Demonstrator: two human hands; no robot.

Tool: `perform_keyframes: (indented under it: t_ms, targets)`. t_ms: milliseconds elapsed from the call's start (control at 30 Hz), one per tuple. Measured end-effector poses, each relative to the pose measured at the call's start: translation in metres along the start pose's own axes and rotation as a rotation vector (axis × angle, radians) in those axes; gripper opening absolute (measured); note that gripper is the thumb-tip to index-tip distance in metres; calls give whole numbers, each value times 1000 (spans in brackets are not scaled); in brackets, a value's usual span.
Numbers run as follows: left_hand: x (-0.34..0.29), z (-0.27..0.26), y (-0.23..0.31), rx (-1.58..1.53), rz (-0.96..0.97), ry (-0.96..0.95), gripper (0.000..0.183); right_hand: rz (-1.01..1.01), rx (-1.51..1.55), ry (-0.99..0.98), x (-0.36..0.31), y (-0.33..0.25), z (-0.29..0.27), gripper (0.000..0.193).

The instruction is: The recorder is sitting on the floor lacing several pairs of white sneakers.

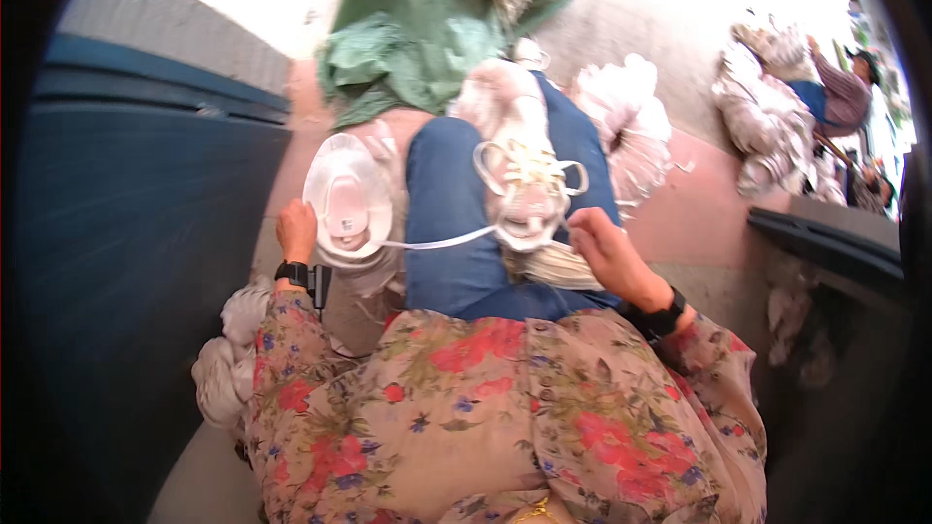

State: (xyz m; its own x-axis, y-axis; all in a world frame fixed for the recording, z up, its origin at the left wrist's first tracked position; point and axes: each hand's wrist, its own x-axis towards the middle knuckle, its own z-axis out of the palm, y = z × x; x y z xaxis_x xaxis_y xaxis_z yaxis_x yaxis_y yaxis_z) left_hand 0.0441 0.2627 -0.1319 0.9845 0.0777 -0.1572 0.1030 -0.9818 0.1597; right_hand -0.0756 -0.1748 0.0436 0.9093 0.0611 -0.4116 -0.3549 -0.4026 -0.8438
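A white lace-up shoe (529, 196) rests between my jeans-clad thighs, its cream laces looped out on both sides. A thin white strap (442, 241) runs from it across my left thigh to a white oval open piece (348, 196) with a pinkish inside and a small label. My left hand (296, 231) is at that piece's left edge, fingers curled; what they hold, if anything, is hidden. My right hand (604, 245) is raised just right of the shoe's near end, thumb and fingers drawn together in a pinch. Anything between them is too small to make out.
Dark blue panels (146, 233) stand close on my left. Ahead lies a green sack (398, 63). White bundles (626, 121) lie beyond my right thigh, and more (223, 364) sit by my left elbow. Another person (840, 97) sits far right beside a white heap (762, 116).
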Motion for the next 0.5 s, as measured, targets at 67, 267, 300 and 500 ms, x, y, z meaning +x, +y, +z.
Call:
perform_keyframes:
  t_ms: [67,267,300,500]
  targets:
    - [1,-36,5,-113,-20,130,23,91,203,-57,6,-17,0,17]
    - [-43,-162,89,-323,342,449,21,16,216,-393,57,-84,39,39]
    - [-50,-174,106,-309,463,477,21,-12,184,-432,68,-97,48,44]
    - [-81,-187,162,-169,840,487,12,-145,287,-382,89,-132,85,53]
